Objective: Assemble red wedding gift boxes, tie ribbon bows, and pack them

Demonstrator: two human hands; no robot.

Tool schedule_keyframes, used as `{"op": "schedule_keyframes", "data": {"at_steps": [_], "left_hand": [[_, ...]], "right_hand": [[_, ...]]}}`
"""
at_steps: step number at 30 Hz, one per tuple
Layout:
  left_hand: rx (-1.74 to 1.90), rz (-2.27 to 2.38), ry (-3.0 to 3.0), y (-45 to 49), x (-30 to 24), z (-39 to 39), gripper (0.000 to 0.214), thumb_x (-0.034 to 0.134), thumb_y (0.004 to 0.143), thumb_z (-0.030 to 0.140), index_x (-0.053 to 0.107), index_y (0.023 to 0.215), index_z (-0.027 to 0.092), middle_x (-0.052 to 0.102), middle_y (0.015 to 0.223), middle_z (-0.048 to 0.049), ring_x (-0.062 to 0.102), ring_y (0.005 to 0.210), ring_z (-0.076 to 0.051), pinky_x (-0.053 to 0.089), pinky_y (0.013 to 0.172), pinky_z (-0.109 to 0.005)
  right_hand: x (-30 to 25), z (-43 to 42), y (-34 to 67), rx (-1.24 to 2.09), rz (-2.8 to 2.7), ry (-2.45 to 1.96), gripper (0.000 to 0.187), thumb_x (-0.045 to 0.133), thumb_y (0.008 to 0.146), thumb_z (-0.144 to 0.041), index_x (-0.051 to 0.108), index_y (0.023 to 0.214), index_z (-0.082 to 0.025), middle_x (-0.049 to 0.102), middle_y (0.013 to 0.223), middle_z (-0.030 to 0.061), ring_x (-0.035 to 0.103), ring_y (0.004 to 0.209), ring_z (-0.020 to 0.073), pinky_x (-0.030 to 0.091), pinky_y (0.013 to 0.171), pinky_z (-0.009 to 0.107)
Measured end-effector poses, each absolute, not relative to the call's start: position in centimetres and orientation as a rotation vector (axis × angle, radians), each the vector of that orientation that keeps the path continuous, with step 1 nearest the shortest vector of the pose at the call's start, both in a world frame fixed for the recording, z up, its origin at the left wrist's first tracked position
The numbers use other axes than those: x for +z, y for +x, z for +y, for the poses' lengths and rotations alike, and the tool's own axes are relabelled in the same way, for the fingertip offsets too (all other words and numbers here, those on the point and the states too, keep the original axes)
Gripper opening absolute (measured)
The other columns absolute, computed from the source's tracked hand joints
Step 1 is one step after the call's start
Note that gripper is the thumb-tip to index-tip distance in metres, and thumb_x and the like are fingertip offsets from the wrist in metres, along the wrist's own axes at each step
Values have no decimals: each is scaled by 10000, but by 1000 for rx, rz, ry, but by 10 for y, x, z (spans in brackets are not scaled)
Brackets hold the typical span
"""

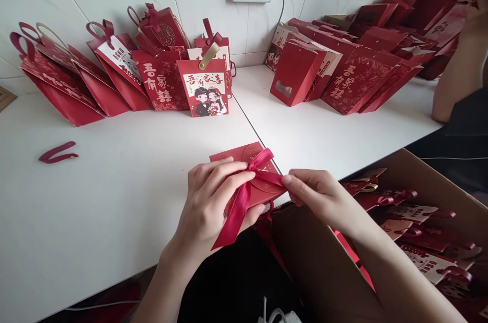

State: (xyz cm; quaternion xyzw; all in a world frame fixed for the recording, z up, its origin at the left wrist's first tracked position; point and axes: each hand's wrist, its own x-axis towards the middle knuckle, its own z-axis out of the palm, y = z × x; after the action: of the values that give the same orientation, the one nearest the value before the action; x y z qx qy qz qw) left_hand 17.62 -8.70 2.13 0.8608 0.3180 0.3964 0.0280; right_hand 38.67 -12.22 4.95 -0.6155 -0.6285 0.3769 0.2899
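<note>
A red gift box (229,153) with gold print is held at the table's front edge, its round flap facing up. Across its top runs a crimson satin ribbon (233,219), crossed in the middle, one tail hanging toward me. My left hand (211,196) grips the box from the left, fingertips on the ribbon's crossing and thumb along the near side. My right hand (314,188) pinches the other ribbon end between thumb and fingers, right of the box. The underside of the box is hidden.
Red gift bags with ribbon handles (163,79) stand along the wall at left. More red boxes (360,76) crowd the right. A loose ribbon strip (58,153) lies on the white table (125,191). A cardboard carton (438,175) holds several bags. Another person's arm (459,64) is at right.
</note>
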Motion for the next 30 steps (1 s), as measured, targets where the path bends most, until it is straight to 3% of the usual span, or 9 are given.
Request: {"op": "schedule_keyframes", "data": {"at_steps": [4, 12, 15, 19, 21, 23, 24, 27, 30], "left_hand": [[1212, 1003, 2657, 177, 23, -88, 340, 675, 784, 326, 584, 1080, 185, 659, 1085, -104, 586, 1034, -264, 446, 911, -442], [1148, 1002, 2635, 175, 25, -88, 387, 706, 758, 293, 579, 1109, 190, 641, 1118, -99, 572, 1047, -262, 442, 927, -441], [1070, 888, 2574, 167, 27, -90, 416, 654, 769, 226, 562, 1173, 190, 566, 1235, -123, 527, 1143, -284, 421, 984, -466], [1272, 725, 2148, 152, 27, -88, 448, 523, 772, 187, 557, 1217, 235, 438, 1392, -108, 393, 1306, -315, 434, 985, -465], [1526, 812, 1753, 147, 25, -81, 359, 535, 730, 171, 628, 1068, 251, 552, 1229, -80, 485, 1213, -287, 500, 851, -388], [1532, 979, 1416, 145, 26, -73, 167, 537, 727, 198, 650, 848, 220, 617, 911, -52, 613, 899, -216, 494, 632, -292], [1430, 1068, 1324, 146, 27, -70, 121, 526, 752, 258, 631, 746, 199, 597, 762, -38, 600, 716, -180, 452, 540, -270], [1065, 1243, 1315, 157, 35, -66, 408, 478, 799, 512, 536, 567, 182, 498, 535, -10, 468, 488, -132, 366, 460, -265], [1033, 1341, 1394, 169, 45, -71, 433, 542, 768, 552, 449, 546, 192, 421, 504, 26, 395, 472, -106, 302, 451, -243]], "right_hand": [[50, -125, 383, 1123, -1620, -1524, 473, 458, 896, -520, 406, 566, -186, 368, 537, -43, 287, 491, 80, 253, 453, 233], [52, -136, 386, 1203, -1781, -1501, 423, 443, 922, -441, 431, 591, -176, 367, 553, -46, 305, 520, 80, 275, 482, 216], [58, -129, 396, 1191, -1854, -1532, 449, 497, 872, -540, 513, 615, -172, 447, 563, -32, 381, 543, 93, 326, 522, 223], [58, -100, 406, 932, -1671, -1620, 626, 325, 851, -714, 550, 634, -172, 521, 625, 14, 466, 596, 124, 372, 560, 248], [55, -85, 402, 891, -1635, -1637, 648, 297, 845, -732, 546, 634, -173, 517, 623, 17, 462, 578, 123, 364, 544, 254], [52, -75, 391, 928, -1641, -1626, 618, 341, 840, -721, 467, 573, -179, 439, 556, -12, 382, 504, 98, 316, 491, 247], [51, -72, 386, 957, -1644, -1609, 599, 366, 842, -704, 414, 548, -185, 388, 529, -28, 333, 479, 87, 286, 469, 243], [50, -70, 371, 1002, -1646, -1555, 544, 425, 865, -616, 325, 534, -197, 287, 505, -54, 250, 466, 72, 230, 444, 237], [45, -74, 366, 912, -1614, -1491, 478, 447, 891, -498, 318, 543, -198, 277, 518, -58, 241, 485, 72, 218, 448, 232]]}}
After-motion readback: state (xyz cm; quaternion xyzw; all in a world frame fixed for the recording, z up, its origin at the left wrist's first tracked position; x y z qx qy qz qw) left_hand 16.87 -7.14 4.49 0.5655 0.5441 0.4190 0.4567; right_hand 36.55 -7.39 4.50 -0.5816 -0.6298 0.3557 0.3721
